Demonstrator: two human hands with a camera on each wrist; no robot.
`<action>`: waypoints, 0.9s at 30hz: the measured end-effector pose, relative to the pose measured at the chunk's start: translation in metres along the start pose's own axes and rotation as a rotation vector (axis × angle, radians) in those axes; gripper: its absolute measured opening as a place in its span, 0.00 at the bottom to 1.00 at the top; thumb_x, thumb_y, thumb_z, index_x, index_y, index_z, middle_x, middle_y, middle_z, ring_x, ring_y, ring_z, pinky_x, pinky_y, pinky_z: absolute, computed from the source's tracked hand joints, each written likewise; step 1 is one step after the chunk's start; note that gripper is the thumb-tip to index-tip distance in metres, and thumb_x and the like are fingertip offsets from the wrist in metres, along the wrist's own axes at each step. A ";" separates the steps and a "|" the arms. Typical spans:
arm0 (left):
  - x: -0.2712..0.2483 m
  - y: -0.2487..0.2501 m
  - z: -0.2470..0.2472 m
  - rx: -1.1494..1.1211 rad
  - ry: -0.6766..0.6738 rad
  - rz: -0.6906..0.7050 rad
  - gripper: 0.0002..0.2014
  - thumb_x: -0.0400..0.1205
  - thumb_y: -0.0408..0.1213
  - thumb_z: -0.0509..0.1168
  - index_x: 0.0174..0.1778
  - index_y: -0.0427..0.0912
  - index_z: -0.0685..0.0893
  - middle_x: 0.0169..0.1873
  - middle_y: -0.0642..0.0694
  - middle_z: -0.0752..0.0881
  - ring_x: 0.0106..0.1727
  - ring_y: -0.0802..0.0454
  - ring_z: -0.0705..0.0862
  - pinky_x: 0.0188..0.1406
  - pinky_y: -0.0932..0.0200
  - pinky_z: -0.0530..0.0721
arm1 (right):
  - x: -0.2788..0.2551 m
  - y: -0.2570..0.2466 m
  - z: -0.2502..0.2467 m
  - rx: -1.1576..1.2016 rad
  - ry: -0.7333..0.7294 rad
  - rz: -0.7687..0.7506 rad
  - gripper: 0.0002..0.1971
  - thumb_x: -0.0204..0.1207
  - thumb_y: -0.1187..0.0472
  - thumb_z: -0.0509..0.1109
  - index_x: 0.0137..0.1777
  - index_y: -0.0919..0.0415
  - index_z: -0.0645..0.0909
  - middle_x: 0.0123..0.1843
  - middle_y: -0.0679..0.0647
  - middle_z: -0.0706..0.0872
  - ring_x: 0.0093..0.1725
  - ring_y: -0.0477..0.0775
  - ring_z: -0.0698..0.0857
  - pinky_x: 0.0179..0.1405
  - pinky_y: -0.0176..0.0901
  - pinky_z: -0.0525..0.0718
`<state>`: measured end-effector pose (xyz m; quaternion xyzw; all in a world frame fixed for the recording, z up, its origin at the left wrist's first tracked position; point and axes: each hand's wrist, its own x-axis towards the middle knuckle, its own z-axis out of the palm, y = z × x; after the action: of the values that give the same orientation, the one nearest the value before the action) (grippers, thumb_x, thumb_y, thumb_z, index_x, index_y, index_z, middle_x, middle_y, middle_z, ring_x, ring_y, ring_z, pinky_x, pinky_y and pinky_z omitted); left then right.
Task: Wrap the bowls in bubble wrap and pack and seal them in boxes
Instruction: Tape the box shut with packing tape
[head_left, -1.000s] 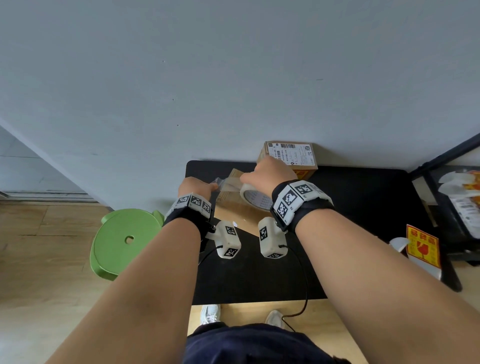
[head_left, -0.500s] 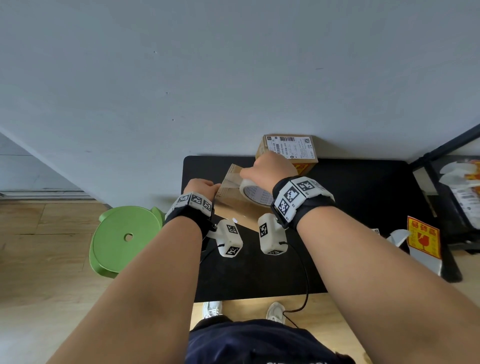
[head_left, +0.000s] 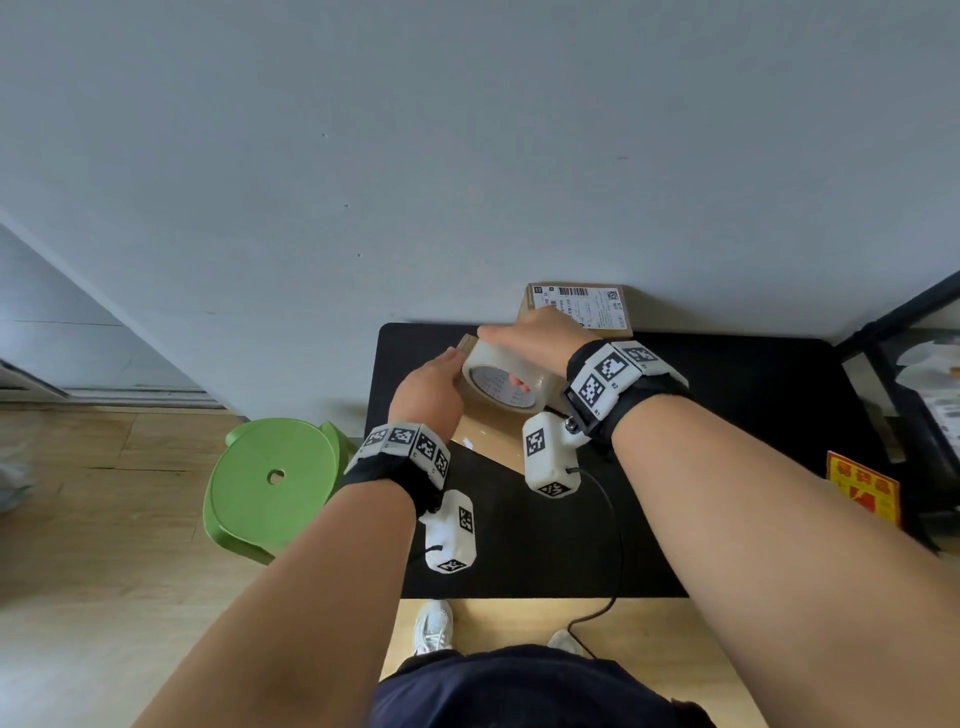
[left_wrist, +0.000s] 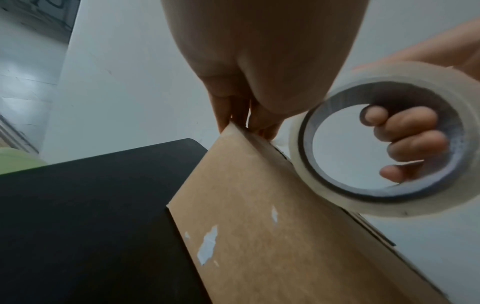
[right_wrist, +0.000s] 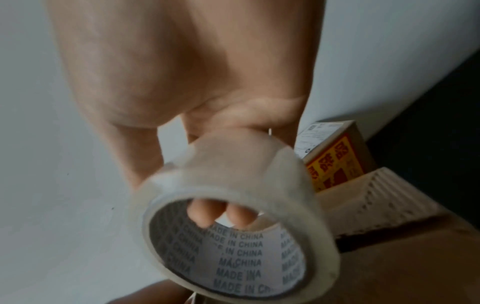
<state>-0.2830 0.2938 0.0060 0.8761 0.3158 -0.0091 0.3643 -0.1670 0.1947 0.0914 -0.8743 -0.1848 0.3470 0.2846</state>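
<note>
Right hand (head_left: 540, 340) curled through the core of the clear tape roll (head_left: 501, 382), fingers (left_wrist: 407, 142) hooked inside the ring, thumb over the outer face; roll held just above the top of the cardboard box (head_left: 491, 434). Left hand (head_left: 431, 389) flat-fingered against the box's far left top edge, fingertips pressing at the corner, not wrapped around anything; whether it pins a tape end there: cannot tell, no loose strip clearly visible. Box sits on the black table (head_left: 727, 415), near its back edge, turned at an angle; a dark gap along the flap seam in the right wrist view, so probably not sealed yet. Bowls and bubble wrap not in view, presumably already inside. Second box (head_left: 579, 306) with shipping label and red-yellow sticker against the wall, just behind. Green stool (head_left: 275, 478) left of the table, well apart. Step in hand, by the look of it: running tape over the seam. Suggest: keep left fingers hard on the start point so the end does not lift; pull the roll low and straight along the seam toward the body, strip centred on the gap; press flaps level first; keep tension steady to avoid wrinkles; carry tape down over both side faces before tearing. Risk: light box sliding or rotating on the smooth top under pull.
</note>
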 end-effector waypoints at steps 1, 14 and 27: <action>-0.001 0.001 0.002 0.038 -0.023 -0.017 0.36 0.80 0.23 0.51 0.82 0.58 0.63 0.82 0.56 0.62 0.80 0.49 0.66 0.78 0.53 0.67 | -0.002 0.004 -0.004 0.004 -0.012 -0.010 0.19 0.75 0.42 0.70 0.50 0.58 0.81 0.41 0.53 0.88 0.36 0.50 0.86 0.31 0.37 0.78; -0.013 0.013 0.022 0.385 -0.175 -0.114 0.30 0.88 0.45 0.43 0.85 0.52 0.39 0.84 0.58 0.38 0.85 0.51 0.39 0.83 0.37 0.40 | -0.020 0.037 -0.023 -0.318 0.054 0.026 0.14 0.67 0.47 0.73 0.41 0.58 0.81 0.36 0.53 0.87 0.37 0.55 0.87 0.32 0.40 0.80; -0.016 0.036 0.044 0.420 -0.047 0.008 0.35 0.83 0.25 0.54 0.85 0.42 0.49 0.86 0.48 0.45 0.86 0.50 0.44 0.84 0.49 0.49 | -0.024 0.069 -0.040 -0.100 0.039 0.005 0.23 0.70 0.34 0.71 0.50 0.54 0.83 0.47 0.50 0.87 0.44 0.50 0.85 0.39 0.41 0.80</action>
<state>-0.2660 0.2374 0.0006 0.9336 0.2948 -0.0939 0.1810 -0.1466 0.1143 0.0847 -0.8946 -0.1940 0.3208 0.2433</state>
